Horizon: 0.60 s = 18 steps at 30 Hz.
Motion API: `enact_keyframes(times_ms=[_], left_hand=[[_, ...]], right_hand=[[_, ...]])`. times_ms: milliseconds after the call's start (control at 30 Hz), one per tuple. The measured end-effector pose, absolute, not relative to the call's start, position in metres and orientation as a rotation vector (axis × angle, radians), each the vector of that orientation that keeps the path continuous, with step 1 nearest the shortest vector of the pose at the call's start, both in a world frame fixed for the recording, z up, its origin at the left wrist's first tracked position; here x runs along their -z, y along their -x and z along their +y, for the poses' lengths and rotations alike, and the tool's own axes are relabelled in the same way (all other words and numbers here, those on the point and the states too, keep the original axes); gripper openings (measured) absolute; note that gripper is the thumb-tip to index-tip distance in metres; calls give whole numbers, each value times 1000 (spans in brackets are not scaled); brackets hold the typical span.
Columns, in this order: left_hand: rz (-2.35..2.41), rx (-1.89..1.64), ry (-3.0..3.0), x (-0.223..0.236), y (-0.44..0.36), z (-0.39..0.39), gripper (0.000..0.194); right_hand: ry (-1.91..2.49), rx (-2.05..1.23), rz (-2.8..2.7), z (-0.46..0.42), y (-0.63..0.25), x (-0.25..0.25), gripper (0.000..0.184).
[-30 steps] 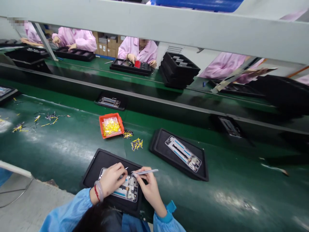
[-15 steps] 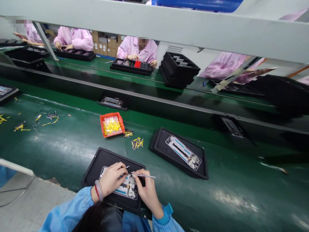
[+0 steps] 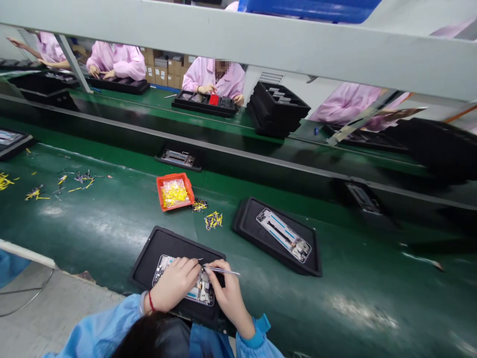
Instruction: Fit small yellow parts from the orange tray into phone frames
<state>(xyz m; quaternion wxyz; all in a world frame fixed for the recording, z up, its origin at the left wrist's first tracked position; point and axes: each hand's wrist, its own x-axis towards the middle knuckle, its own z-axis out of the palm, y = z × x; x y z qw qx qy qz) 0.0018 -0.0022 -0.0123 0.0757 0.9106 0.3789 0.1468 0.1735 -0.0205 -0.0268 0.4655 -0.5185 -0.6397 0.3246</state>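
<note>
An opened phone body [image 3: 201, 292] lies in a black foam tray [image 3: 158, 247] at the near edge of the green bench. My left hand [image 3: 175, 282] rests on the phone with fingers curled, pinching a small thin part I cannot name. My right hand [image 3: 226, 293] is closed on metal tweezers [image 3: 221, 271], whose tips point left toward the left fingertips above the phone. Both sleeves are light blue.
A second black tray [image 3: 313, 258] with another phone frame [image 3: 283, 235] lies to the right. An orange box [image 3: 174, 191] of yellow parts and loose yellow pieces [image 3: 212, 220] sit behind. Further trays ride the belt [image 3: 179, 158]. People in pink coats work opposite, beside stacked black trays [image 3: 276, 107].
My hands have stayed over the phone; the tweezers have tilted lower and their tips have drawn closer to the left fingers. The view has shifted slightly.
</note>
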Motion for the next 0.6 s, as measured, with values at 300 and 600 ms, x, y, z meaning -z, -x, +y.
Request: enact_keyframes(times_ms=[300, 600], left_hand=[[1176, -485, -2436, 6, 3, -1, 15], [1305, -679, -2146, 14, 5, 3, 15]], right_hand=[[1266, -691, -1154, -16, -168, 10, 18], [1269, -921, -1239, -18, -159, 37, 22]])
